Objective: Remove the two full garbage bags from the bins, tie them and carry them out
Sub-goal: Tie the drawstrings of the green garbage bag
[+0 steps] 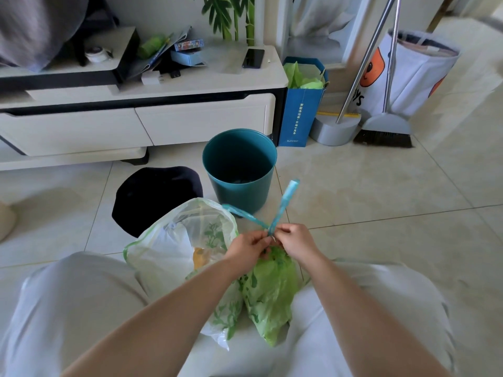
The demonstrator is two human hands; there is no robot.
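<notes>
A green garbage bag (pixel 269 289) lies on the floor between my knees. My left hand (pixel 247 247) and my right hand (pixel 295 239) pinch its blue drawstring (pixel 280 205) at the bag's gathered neck; two loose ends of the string stick up and to the left. Beside it on the left stands a white garbage bag (pixel 168 246) with a green leaf print, its mouth open and rubbish showing inside. Behind the bags are a teal bin (pixel 239 161) with no bag in it and a black bin (pixel 155 197).
A white TV cabinet (pixel 136 123) runs along the back left with a phone (pixel 253 58) and clutter on top. A blue paper bag (pixel 299 104), a dustpan and broom (pixel 383 131) and a white laundry bag (pixel 408 72) stand at the back right. Tiled floor stretches to the right.
</notes>
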